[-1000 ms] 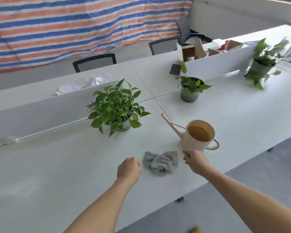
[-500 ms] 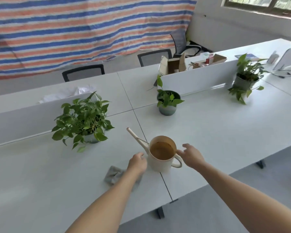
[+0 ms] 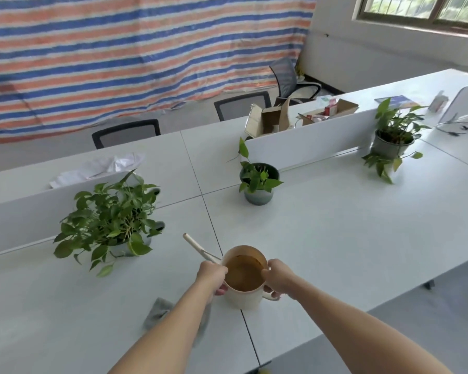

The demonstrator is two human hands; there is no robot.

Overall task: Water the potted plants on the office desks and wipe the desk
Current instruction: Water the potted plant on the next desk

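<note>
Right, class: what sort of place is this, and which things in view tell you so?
Probably an open-plan office: long white desks joined in rows, low divider panels between them, and office chairs on the far side.

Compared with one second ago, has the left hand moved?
Yes. The left hand went from the cloth's left side across to the watering can.

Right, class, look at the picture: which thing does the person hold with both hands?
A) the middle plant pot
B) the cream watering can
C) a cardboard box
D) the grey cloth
B: the left hand and the right hand both grip the cream watering can, while the grey cloth lies untouched on the desk.
</note>
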